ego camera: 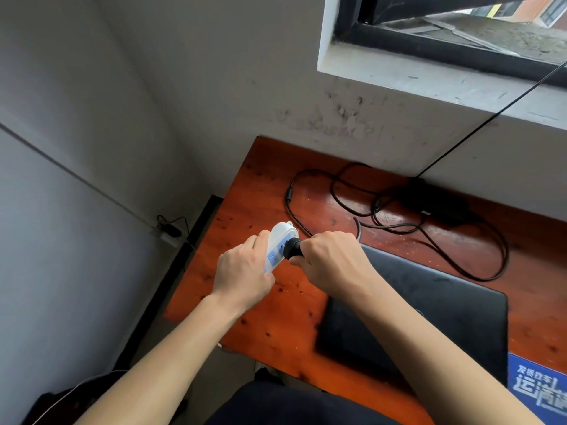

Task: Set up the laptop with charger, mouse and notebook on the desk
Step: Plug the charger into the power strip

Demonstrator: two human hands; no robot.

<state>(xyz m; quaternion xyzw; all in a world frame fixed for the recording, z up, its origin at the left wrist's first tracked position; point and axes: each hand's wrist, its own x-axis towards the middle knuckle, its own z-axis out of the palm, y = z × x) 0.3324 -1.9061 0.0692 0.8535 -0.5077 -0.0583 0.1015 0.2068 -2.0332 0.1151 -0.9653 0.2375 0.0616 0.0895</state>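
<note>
My left hand (244,273) grips a white power strip (280,240) with blue sockets, held above the left part of the reddish wooden desk (267,185). My right hand (329,260) grips the charger's black plug (293,252), whose front meets a socket on the strip. The charger cable (429,237) loops across the desk to the black charger brick (438,204) near the wall. A closed black laptop (435,311) lies flat under my right forearm. A blue notebook (537,384) with white lettering shows at the lower right edge.
A grey wall runs behind the desk, with a window sill (429,87) above it. A thin black wire (491,118) slants from the window to the desk. On the floor to the left, a wall outlet (167,233) holds a small black plug.
</note>
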